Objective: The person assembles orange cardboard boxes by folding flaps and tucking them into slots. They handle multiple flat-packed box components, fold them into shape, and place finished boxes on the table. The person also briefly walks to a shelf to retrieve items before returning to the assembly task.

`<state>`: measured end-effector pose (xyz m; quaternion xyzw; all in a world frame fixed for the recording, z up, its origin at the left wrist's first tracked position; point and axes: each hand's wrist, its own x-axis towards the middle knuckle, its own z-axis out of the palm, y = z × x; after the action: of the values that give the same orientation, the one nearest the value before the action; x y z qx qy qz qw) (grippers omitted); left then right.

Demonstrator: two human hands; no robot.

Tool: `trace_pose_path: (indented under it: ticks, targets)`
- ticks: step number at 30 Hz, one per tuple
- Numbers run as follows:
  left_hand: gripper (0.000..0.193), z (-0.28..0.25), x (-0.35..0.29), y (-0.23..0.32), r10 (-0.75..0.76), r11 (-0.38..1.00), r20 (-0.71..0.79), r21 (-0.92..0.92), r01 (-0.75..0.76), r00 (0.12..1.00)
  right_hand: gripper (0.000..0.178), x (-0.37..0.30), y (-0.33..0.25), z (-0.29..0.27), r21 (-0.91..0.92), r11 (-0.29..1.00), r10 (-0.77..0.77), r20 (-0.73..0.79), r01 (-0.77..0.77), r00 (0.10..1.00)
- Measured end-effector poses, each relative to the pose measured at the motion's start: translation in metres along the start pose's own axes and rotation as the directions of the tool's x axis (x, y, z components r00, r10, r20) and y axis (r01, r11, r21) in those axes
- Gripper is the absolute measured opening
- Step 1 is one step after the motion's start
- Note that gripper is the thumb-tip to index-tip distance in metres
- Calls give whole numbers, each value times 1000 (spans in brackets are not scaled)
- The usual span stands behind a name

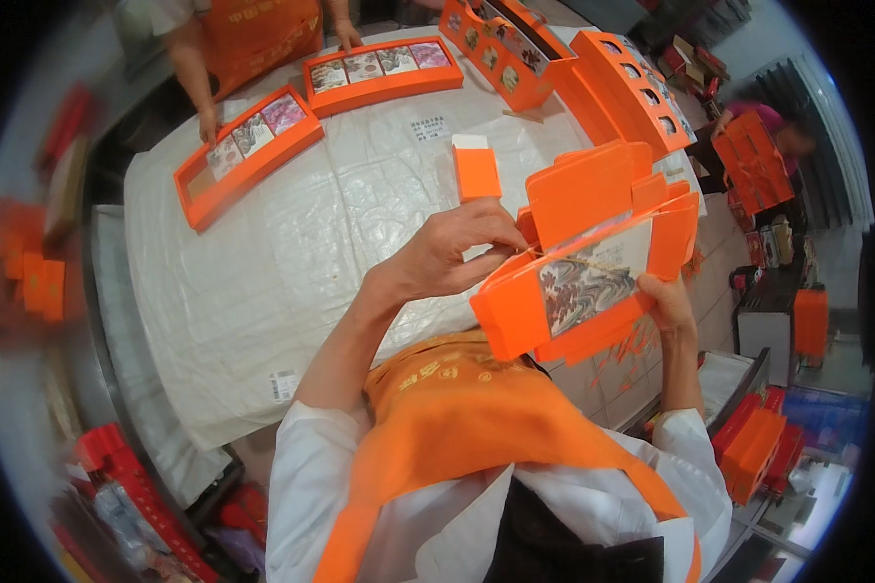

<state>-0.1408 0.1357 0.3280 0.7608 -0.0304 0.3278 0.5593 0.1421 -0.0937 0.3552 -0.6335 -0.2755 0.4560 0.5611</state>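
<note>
The left hand [452,255] was raised above the near right part of the counter [291,253], its fingers [500,233] pinched on a thin pale strand at the upper left edge of an orange gift box [593,262]. The right hand [669,303] gripped the right end of the same box from below, fingers curled around its lower edge. The box was held in the air, tilted, just off the counter's right edge, with its hinged flaps standing open and a patterned picture panel [585,282] showing on its face. A small orange carton [476,170] stood alone on the white covering near the middle of the counter, well apart from both hands. Two flat orange trays [248,155] [384,73] with picture inserts lay along the far edge, where another person's hand [209,124] rested on the left tray. More open orange boxes [632,92] with round cut-outs stood at the far right corner.
</note>
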Motion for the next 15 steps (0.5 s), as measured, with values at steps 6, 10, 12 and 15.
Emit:
trace_pose_path:
  ticks: [6,10,12,15]
  targets:
    - [49,3,-10,4,-508,797,-154,-458,394,848,62,-6,-12,8,-96,995,-1,-138,-12,990]
    - [65,36,-6,3,-640,690,292,-188,699,710,67,-8,-10,21,-133,988,80,-1,-79,997]
    - [64,45,-15,4,-724,531,295,-340,776,624,69,-8,-5,29,-179,981,102,124,-79,987]
    - [64,59,-36,1,-762,416,269,-494,764,589,73,-8,4,40,-208,967,176,119,-149,977]
